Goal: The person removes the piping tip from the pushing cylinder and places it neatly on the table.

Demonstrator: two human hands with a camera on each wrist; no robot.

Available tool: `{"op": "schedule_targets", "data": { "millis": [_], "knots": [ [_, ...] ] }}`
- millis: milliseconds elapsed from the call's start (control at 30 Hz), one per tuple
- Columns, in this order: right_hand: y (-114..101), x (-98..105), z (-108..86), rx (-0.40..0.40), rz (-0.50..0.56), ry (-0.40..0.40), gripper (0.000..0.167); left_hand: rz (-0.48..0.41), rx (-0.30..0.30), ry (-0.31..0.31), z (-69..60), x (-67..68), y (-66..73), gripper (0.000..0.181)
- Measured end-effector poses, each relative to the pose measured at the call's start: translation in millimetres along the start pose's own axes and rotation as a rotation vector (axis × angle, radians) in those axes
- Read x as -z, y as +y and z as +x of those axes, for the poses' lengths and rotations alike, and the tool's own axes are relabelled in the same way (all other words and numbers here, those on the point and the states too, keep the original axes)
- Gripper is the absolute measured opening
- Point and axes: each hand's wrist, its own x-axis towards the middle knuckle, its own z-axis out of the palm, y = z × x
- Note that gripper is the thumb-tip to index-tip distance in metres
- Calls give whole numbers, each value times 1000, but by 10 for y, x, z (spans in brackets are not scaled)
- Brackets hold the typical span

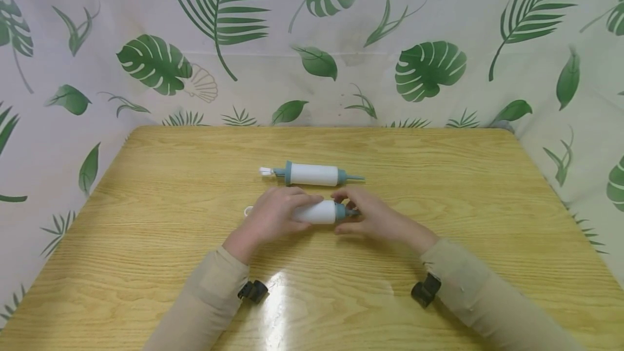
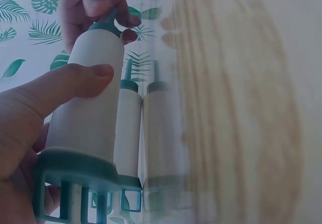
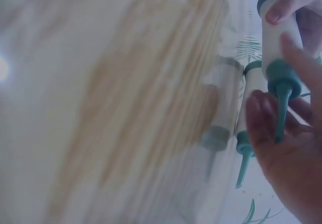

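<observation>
My left hand (image 1: 278, 213) grips the barrel of a white hand pump (image 1: 319, 212) with teal ends, its thumb lying along the side. The pump's slotted teal collar (image 2: 75, 168) faces the left wrist camera, and a white ring (image 1: 248, 210) sticks out left of the hand. Around the narrow teal nozzle (image 3: 282, 110) my right hand (image 1: 365, 213) stands with thumb and fingers spread apart; the right wrist view shows a gap between them. Just behind lies a second, matching pump (image 1: 313, 174), its nozzle pointing right, touched by neither hand.
Both pumps are over a wood-grain table (image 1: 146, 194) with a glossy surface that mirrors the second pump in the wrist views. A white cloth (image 1: 361, 80) with green leaf prints hangs behind the table and along its sides.
</observation>
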Motion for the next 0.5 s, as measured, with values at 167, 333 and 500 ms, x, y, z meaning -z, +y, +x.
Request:
{"op": "schedule_targets", "data": {
  "millis": [167, 333, 500],
  "knots": [
    [-28, -3, -5, -118, 51, -36, 51, 1, 5, 4, -1, 11, 20, 48],
    [-34, -4, -3, -171, 23, -33, 44, 2, -7, 19, -4, 8, 25, 48],
    [-33, 2, -11, -168, 35, -20, 40, 5, -10, 26, 0, 5, 21, 47]
  ]
}}
